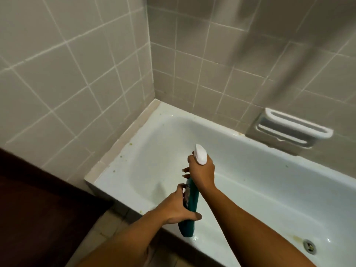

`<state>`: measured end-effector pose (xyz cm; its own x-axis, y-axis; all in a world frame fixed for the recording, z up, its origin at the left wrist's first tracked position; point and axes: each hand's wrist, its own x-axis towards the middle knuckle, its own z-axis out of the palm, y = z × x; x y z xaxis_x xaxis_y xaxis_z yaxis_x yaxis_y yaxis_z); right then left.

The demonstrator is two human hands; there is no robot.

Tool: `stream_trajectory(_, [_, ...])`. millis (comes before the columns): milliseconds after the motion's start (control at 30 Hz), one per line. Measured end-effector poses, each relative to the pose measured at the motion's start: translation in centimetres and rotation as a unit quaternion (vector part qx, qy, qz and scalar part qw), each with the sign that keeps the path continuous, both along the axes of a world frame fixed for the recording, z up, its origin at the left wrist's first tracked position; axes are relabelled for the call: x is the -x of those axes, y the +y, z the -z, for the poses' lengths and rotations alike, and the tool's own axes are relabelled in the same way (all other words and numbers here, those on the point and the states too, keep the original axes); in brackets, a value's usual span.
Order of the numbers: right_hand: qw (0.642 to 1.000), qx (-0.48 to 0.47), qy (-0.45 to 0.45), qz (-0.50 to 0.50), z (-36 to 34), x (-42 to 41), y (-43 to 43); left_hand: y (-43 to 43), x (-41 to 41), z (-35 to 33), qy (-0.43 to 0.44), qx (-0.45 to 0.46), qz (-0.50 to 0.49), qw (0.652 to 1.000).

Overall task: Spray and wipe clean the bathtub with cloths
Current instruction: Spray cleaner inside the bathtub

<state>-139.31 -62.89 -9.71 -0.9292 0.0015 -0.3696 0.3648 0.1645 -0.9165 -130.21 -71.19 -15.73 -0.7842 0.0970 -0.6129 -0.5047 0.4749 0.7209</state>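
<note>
Left hand [179, 207] wraps the lower body of the teal plastic spray bottle [192, 197] at frame centre. Right hand [202, 170] grips its neck under the white trigger head. Both are over the glossy white bathtub [269, 180]. Round metal drain [309, 246] sits lower right.

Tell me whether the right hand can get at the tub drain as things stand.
Likely yes, once freed: the right hand grips the white head of the spray bottle. Nothing in the bathtub lies between it and the drain on the bare tub floor.
</note>
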Motion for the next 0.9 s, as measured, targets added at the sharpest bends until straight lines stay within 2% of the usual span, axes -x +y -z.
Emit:
stream_trajectory(167, [0.997,-0.038,-0.043,-0.053,6.0,3.6,-3.6,-2.6,3.4,5.2,-0.046,-0.004,-0.002,0.999])
stream_trajectory(467, [0.992,-0.068,-0.063,-0.083,15.1,11.8,-8.0,-5.9,11.0,14.3,-0.056,0.006,-0.023,0.998])
stream_trajectory(733, [0.984,-0.140,-0.079,-0.079,20.1,14.9,-8.6,-5.9,13.7,19.9,-0.102,-0.013,-0.017,0.995])
stream_trajectory(900, [0.987,-0.109,-0.096,-0.068,21.4,14.9,-7.2,-5.5,14.3,21.1,-0.123,-0.008,0.018,0.992])
